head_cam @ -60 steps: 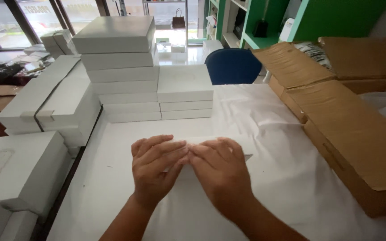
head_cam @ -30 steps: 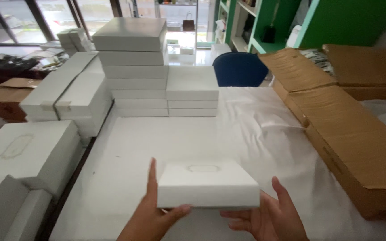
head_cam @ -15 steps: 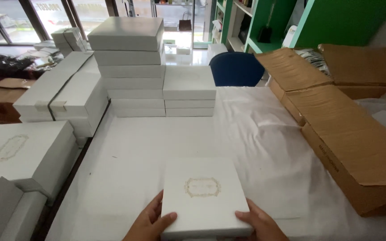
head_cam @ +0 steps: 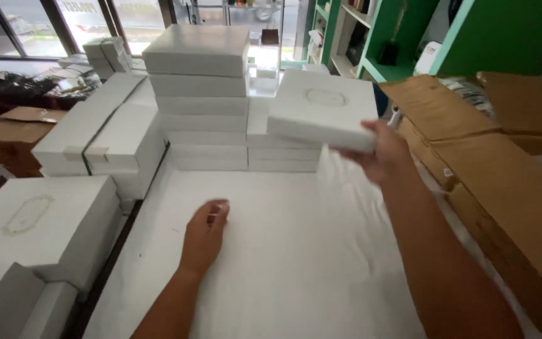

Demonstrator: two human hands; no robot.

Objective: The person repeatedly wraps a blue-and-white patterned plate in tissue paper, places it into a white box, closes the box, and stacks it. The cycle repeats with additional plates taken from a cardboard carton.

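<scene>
The right hand (head_cam: 377,150) grips a flat white gift box (head_cam: 322,108) by its near right corner, fingers wrapped under the edge and thumb on top. The box bears a faint oval emblem on its lid and is held tilted in the air, just above the low stack of white boxes (head_cam: 282,150), not resting on it as far as the view shows. Left of that low stack and touching it stands the tall stack of white boxes (head_cam: 199,94). The left hand (head_cam: 205,235) lies on the white table cover (head_cam: 283,263) in front of the tall stack, holding nothing, its fingers loosely curled against the cloth. Further left of the tall stack sit banded white cartons (head_cam: 101,141), and nearer the camera a large white box with an emblem (head_cam: 39,220). Right of the low stack, brown cardboard cartons (head_cam: 490,182) line the table edge.
</scene>
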